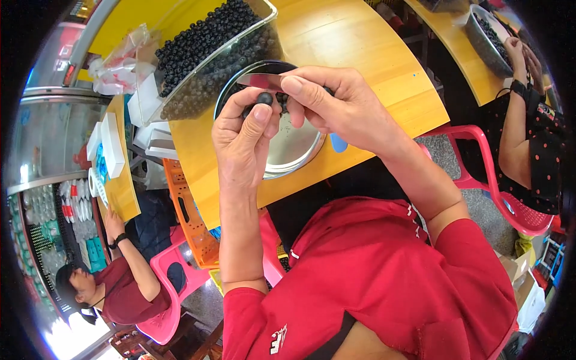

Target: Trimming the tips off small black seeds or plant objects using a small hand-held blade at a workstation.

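Between the thumb and fingers of my left hand (243,132) is a small dark round ball (264,98). It looks like a berry or a bead; which, I cannot tell. My right hand (336,105) grips a small knife (259,80), its thin blade pointing left just above the ball. Most of the knife's handle is hidden by my fingers. Both hands are over a round metal basin (282,171), where a few dark balls partly show behind my fingers. Beyond my left hand stands a clear plastic bin (207,63) heaped with the same dark balls.
The yellow wooden table (360,45) carries the bin, the basin and a blue object (338,143). Below its left edge is an orange crate (186,213). One person (135,264) sits at left; another person's arm (516,132) reaches to a bowl (489,42) at right. Pink chairs (480,156) stand nearby.
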`<state>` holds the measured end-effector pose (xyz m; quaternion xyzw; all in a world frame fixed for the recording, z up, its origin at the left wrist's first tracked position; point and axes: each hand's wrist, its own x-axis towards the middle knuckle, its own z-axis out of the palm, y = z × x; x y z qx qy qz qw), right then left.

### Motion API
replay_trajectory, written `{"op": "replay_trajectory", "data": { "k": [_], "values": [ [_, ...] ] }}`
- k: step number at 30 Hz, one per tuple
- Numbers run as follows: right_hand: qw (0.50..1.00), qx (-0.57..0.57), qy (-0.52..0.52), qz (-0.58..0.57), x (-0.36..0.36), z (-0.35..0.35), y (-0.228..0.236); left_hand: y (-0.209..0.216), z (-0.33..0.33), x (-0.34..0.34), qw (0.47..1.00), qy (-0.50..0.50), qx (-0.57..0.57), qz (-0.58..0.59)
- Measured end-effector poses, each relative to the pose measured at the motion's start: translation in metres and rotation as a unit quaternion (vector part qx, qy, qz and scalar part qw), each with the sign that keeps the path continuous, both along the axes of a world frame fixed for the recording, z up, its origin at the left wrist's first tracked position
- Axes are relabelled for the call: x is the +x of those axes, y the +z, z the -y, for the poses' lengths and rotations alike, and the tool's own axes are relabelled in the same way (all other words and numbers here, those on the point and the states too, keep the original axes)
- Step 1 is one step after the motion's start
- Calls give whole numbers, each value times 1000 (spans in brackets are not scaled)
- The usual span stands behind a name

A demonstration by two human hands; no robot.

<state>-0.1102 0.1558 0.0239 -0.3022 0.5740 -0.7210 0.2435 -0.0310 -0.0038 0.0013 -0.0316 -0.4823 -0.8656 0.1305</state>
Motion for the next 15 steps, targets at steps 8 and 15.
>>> {"op": "replay_trajectory", "data": {
  "k": [8, 15],
  "values": [
    [998, -26, -4, -51, 4, 3, -4, -2, -3, -1, 998, 20, 41, 35],
    [998, -10, -30, -48, 3, 3, -6, -12, -7, -3, 994, -20, 106, -22]
  ]
}}
